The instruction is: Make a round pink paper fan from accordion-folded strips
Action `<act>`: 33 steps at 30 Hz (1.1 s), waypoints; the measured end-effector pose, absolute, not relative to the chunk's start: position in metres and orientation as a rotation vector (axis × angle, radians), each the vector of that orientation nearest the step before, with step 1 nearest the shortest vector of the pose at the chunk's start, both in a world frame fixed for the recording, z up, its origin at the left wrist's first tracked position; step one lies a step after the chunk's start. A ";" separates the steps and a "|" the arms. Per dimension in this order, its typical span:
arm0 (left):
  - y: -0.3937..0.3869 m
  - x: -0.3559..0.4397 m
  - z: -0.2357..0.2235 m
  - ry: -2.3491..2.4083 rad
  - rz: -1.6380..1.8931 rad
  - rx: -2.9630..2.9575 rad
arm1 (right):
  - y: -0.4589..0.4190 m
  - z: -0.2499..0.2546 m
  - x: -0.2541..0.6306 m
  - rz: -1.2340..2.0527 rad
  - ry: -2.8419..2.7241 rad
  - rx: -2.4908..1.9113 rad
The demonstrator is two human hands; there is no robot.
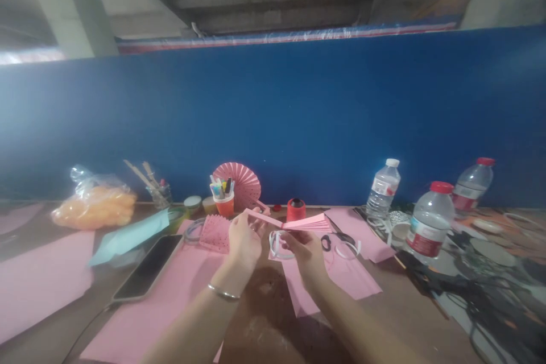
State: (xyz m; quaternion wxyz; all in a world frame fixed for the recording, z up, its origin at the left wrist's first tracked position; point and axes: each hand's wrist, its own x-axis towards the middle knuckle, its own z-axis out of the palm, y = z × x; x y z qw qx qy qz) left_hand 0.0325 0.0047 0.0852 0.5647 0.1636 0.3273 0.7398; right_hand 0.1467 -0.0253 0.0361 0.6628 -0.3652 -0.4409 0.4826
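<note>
Both hands are raised over the table around a pink pleated paper (310, 223), which is folded accordion-style and bent near its middle. My left hand (245, 242), with a silver bangle at the wrist, has its fingers closed on the paper's narrow left part. From below, my right hand (305, 245) grips the pleated right part, whose layers fan slightly apart at the far end. Loose white strips (279, 245) show between the hands. Beside my left hand lies another pink pleated piece (215, 233) with dark specks. A red spool (296, 209) stands just behind the held paper.
A round pink paper fan (239, 182) stands behind an orange-and-white pen cup (224, 200). Pink sheets (183, 296) and a phone (149, 267) lie to the left, near a bag of orange items (96, 207). Scissors (326, 243), bottles (430, 222) and dark cables (464, 284) are to the right.
</note>
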 end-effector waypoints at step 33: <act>-0.012 0.049 0.068 0.478 1.395 1.277 | -0.035 0.059 0.156 1.418 -0.682 -0.401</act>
